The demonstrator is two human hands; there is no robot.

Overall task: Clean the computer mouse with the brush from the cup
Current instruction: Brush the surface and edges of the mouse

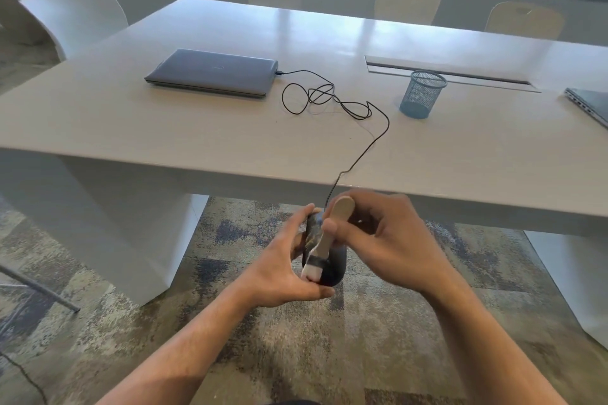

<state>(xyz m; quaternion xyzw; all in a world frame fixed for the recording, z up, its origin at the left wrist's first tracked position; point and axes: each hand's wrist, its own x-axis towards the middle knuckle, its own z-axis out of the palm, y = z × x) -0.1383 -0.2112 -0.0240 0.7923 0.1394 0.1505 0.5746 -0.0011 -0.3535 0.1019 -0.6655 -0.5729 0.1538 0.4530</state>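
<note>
A closed laptop lies on the desk, its black cable looping off the near edge. Below that edge, above the carpet, the left hand grips the dark mouse. The right hand pinches the wooden-handled brush, bristles touching the mouse. Further right, the blue mesh cup stands upright on the desk.
</note>
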